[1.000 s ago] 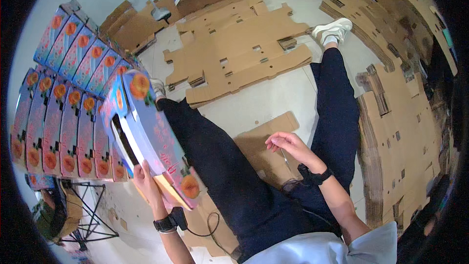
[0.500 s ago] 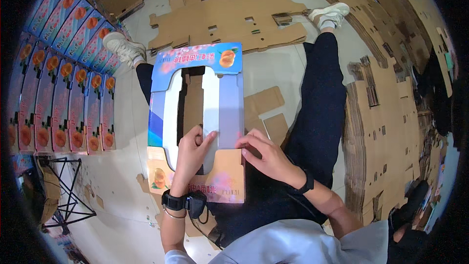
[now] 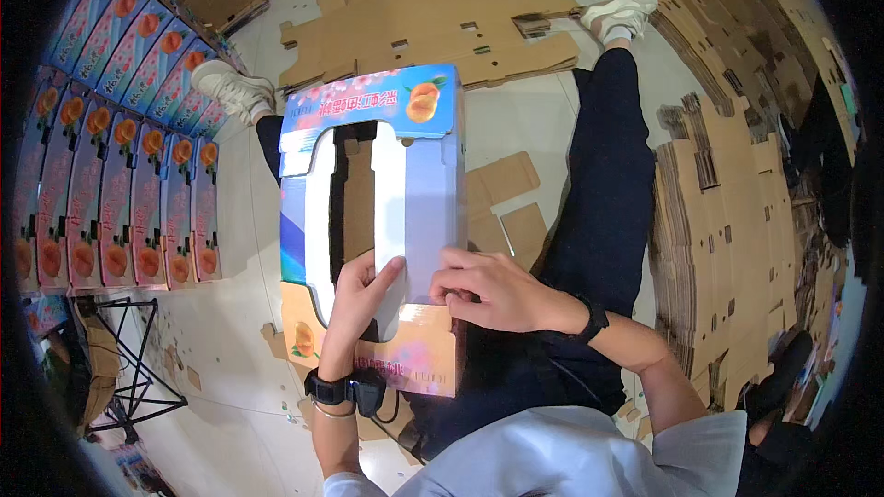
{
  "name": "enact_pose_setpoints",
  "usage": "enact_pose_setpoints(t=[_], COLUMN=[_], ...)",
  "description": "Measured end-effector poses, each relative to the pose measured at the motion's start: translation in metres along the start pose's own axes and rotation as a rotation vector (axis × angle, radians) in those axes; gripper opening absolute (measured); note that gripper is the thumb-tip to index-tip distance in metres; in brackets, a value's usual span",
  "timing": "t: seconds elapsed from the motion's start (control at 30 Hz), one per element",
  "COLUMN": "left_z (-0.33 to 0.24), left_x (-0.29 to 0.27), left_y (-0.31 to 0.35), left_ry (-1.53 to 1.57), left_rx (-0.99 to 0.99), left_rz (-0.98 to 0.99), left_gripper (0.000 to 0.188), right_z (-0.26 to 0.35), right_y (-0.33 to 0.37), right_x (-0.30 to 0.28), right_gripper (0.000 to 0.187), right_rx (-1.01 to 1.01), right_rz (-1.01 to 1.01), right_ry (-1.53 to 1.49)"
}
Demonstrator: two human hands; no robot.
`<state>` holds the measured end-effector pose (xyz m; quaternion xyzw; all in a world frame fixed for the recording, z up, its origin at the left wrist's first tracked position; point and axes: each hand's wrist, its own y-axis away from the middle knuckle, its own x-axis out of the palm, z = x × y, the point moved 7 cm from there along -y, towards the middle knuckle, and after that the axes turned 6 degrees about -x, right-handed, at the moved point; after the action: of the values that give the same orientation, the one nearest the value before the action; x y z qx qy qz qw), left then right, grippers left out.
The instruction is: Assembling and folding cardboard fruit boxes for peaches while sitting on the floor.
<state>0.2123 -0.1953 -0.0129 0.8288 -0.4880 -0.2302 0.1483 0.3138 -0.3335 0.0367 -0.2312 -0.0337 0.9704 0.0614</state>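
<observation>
A printed cardboard fruit box stands in front of me between my legs, with a long opening down the middle of its top. Its far end flap is blue with peach pictures, its near end flap orange. My left hand grips the white inner edge of the opening, thumb on top and fingers inside, partly hidden. My right hand is closed at the box's right side, fingers curled against the lilac panel just beyond the orange flap. Its fingertips are partly hidden.
Finished printed boxes are stacked at the left beside a black metal stand. Flattened brown cardboard lies on the floor ahead, and more flat stacks lie right. Loose cardboard pieces lie beside my right leg.
The far end of the box has shifted slightly away from me and its near end toward me. My right hand has moved slightly left onto the panel, its fingers now more curled.
</observation>
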Motion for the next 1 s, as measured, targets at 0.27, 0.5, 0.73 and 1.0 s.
enact_pose_setpoints(t=[0.27, 0.5, 0.73, 1.0], left_z=[0.008, 0.003, 0.006, 0.003], left_x=[-0.007, -0.007, -0.013, -0.011], left_y=[0.000, 0.004, 0.005, 0.010], left_ry=[0.093, -0.054, 0.009, 0.050], left_rx=[-0.028, 0.009, 0.034, 0.023], left_rz=[-0.005, -0.125, -0.156, -0.162], left_gripper=[0.031, 0.037, 0.040, 0.039], right_z=[0.009, 0.002, 0.005, -0.001], right_y=[-0.004, -0.006, -0.007, -0.006], right_x=[0.003, -0.002, 0.007, 0.010], right_gripper=[0.025, 0.030, 0.028, 0.030], right_rx=[-0.079, -0.066, -0.086, -0.187], right_rz=[-0.068, -0.056, -0.147, -0.253], right_ry=[-0.030, -0.058, 0.004, -0.157])
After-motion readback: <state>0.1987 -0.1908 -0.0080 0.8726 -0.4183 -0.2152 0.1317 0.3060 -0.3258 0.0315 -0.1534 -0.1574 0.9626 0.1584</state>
